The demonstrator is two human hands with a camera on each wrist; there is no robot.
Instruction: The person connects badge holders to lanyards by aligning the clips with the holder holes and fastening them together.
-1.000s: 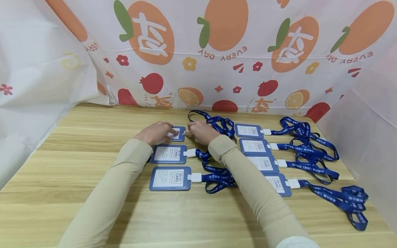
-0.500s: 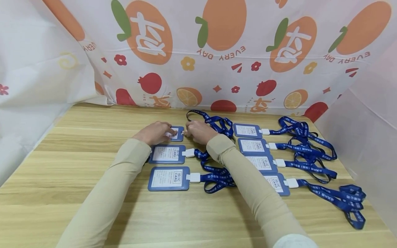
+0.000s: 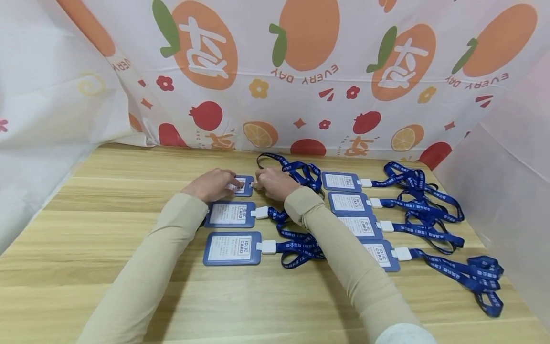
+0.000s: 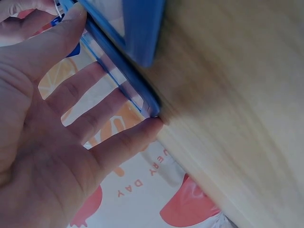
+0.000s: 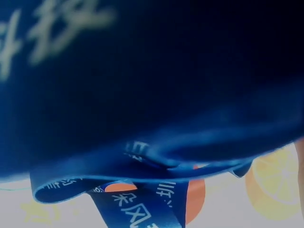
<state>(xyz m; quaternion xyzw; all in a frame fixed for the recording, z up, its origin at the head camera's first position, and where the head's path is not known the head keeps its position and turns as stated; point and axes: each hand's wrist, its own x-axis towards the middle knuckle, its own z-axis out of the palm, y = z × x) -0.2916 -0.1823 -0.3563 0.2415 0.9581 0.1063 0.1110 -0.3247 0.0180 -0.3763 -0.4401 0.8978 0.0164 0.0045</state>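
At the back of the left column, a blue ID card holder [image 3: 247, 187] lies flat, partly under my left hand [image 3: 209, 185]. In the left wrist view, my left thumb [image 4: 75, 13] is at one long edge of that holder and the fingers reach the opposite side. My right hand [image 3: 277, 183] pinches the clip end at the holder's right side, its fingers hiding most of the clip. The attached dark blue lanyard [image 3: 306, 171] lies in loops behind the right hand. Lanyard ribbon [image 5: 137, 209] with white characters fills much of the right wrist view.
Two more holders with lanyards lie in front, a middle one [image 3: 230, 214] and a near one [image 3: 232, 248]. A right column holds several, from a back holder [image 3: 342, 182] to a front holder [image 3: 381, 256] partly under the right sleeve. A fruit-print cloth [image 3: 301, 110] hangs behind the table [image 3: 107, 215].
The head view has drifted slightly, so everything sits a little further left. Both hands stay at the back holder, with barely any visible movement of the fingers.
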